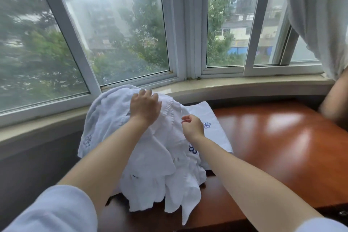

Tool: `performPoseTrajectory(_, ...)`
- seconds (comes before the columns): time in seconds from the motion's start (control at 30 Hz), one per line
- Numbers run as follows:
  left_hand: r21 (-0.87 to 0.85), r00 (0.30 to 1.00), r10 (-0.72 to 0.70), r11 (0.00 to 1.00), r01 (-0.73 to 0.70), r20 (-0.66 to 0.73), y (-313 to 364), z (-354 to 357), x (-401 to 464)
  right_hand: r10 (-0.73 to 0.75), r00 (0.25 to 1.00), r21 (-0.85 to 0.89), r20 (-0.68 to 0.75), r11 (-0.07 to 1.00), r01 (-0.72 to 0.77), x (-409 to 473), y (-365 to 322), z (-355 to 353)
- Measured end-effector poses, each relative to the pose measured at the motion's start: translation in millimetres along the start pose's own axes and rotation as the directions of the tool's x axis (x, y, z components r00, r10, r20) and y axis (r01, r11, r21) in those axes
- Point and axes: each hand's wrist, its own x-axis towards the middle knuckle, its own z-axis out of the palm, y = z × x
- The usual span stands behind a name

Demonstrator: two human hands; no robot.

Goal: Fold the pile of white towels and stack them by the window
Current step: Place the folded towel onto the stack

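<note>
A shiny brown wooden table [273,137] by the window holds a big messy pile of white towels [150,156] and, just beside it, one flat folded towel [212,124] with a blue flower.

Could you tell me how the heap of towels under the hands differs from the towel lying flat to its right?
The heap of towels is crumpled and mounded high; the flat towel lies smooth and low on the table. The left hand rests on the heap and the right hand pinches it; neither touches the flat towel. Both are white with blue flower marks.
</note>
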Motion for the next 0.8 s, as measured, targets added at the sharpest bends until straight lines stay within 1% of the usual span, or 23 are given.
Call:
performPoseTrajectory(0.03,-0.071,0.997,-0.067,0.995,0.064,-0.047,-8,-3,-3,-0.025,1.0,0.004,-0.013,1.0,0.025,-2,-8,4)
performPoseTrajectory(0.07,-0.107,0.986,-0.132,0.987,0.121,-0.099,-16,-4,-6,-0.047,0.999,0.006,-0.025,0.999,0.048,-4,-15,8)
performPoseTrajectory(0.1,-0.111,0.977,-0.198,0.976,0.189,-0.076,-24,-7,-9,-0.072,0.997,0.008,-0.038,0.997,0.072,-4,-22,12)
performPoseTrajectory(0.13,-0.094,0.958,-0.287,0.954,0.286,0.002,-31,-7,-9,-0.095,0.994,0.009,-0.049,0.995,0.096,-5,-29,17)
performPoseTrajectory(0.17,-0.064,0.907,-0.402,0.909,0.412,0.13,-39,-5,-10,-0.119,0.991,0.007,-0.059,0.993,0.12,-5,-35,22)
performPoseTrajectory(0.2,-0.06,0.824,-0.51,0.841,0.538,0.249,-46,-6,-11,-0.14,0.988,0.004,-0.064,0.99,0.141,-5,-40,27)
performPoseTrajectory(0.23,-0.101,0.729,-0.587,0.751,0.653,0.353,-54,-5,-11,-0.162,0.985,0.001,-0.06,0.987,0.163,-6,-44,32)
performPoseTrajectory(0.27,-0.162,0.662,-0.623,0.666,0.728,0.416,-63,-1,-12,-0.188,0.981,-0.01,-0.053,0.982,0.187,-8,-48,36)
performPoseTrajectory(0.3,-0.196,0.642,-0.627,0.631,0.751,0.441,-68,0,-14,-0.216,0.975,-0.029,-0.046,0.976,0.215,-9,-51,40)
performPoseTrajectory(0.37,-0.2,0.682,-0.609,0.669,0.716,0.405,-77,-4,-14,-0.279,0.96,-0.079,-0.035,0.958,0.276,-10,-57,46)
performPoseTrajectory(0.4,-0.243,0.717,-0.596,0.682,0.689,0.362,-84,-4,-10,-0.314,0.949,-0.109,-0.032,0.945,0.309,-11,-60,49)
performPoseTrajectory(0.43,-0.343,0.748,-0.574,0.665,0.664,0.333,-87,-8,-5,-0.349,0.937,-0.138,-0.03,0.929,0.342,-10,-64,52)
performPoseTrajectory(0.47,-0.476,0.773,-0.544,0.612,0.632,0.326,-90,-14,-1,-0.37,0.929,-0.158,-0.025,0.919,0.362,-8,-68,56)
performPoseTrajectory(0.5,-0.657,0.775,-0.522,0.449,0.606,0.357,-91,-21,4,-0.381,0.924,-0.167,-0.013,0.912,0.374,-5,-72,59)
performPoseTrajectory(0.53,-0.813,0.78,-0.497,0.224,0.538,0.379,-90,-30,8,-0.381,0.925,-0.166,0.006,0.911,0.377,-3,-76,62)
performPoseTrajectory(0.57,-0.881,0.777,-0.484,0.026,0.473,0.403,-89,-37,11,-0.377,0.926,-0.159,0.038,0.912,0.378,-1,-80,66)
performPoseTrajectory(0.6,-0.905,0.789,-0.461,-0.079,0.418,0.405,-90,-47,14,-0.374,0.924,-0.152,0.076,0.912,0.381,0,-84,69)
performPoseTrajectory(0.63,-0.911,0.817,-0.405,-0.13,0.392,0.41,-88,-60,13,-0.374,0.92,-0.152,0.113,0.909,0.388,2,-87,74)
performPoseTrajectory(0.67,-0.91,0.846,-0.336,-0.158,0.384,0.415,-89,-70,11,-0.377,0.916,-0.179,0.141,0.9,0.398,2,-90,78)
performPoseTrajectory(0.7,-0.893,0.869,-0.225,-0.214,0.396,0.44,-90,-81,8,-0.377,0.912,-0.224,0.163,0.886,0.406,3,-91,82)
performPoseTrajectory(0.77,-0.817,0.863,0.003,-0.32,0.479,0.505,-91,-95,-1,-0.367,0.907,-0.338,0.208,0.843,0.419,4,-94,85)
performPoseTrajectory(0.8,-0.792,0.851,0.074,-0.331,0.513,0.52,-93,-95,-5,-0.358,0.906,-0.39,0.226,0.819,0.421,4,-95,85)
